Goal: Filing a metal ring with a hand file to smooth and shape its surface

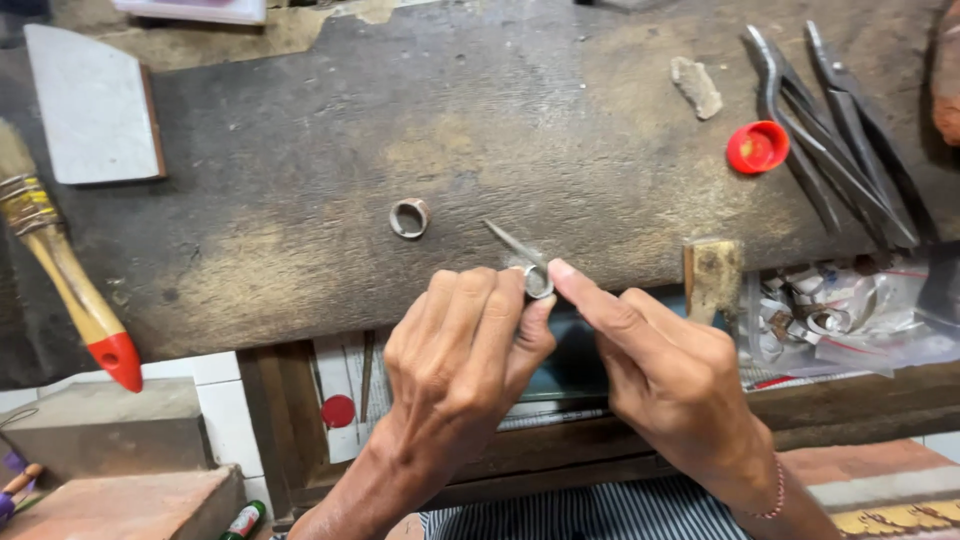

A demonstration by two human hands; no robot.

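My left hand (462, 345) pinches a small silver ring (538, 281) between thumb and fingers at the front edge of the dark workbench (300, 200). My right hand (665, 365) grips a thin metal tool (512, 242), whose pointed end sticks up and left past the ring; its forefinger presses along it. A second silver ring (408, 217) lies loose on the bench, a little left of and above both hands.
Large pliers (830, 140) and a red cap (757, 147) lie at the right. A yellow-handled brush with a red tip (70, 285) lies at the left, beside a grey slab (95, 105). Clear bags of metal scraps (850, 315) sit lower right, next to a wooden peg (712, 275).
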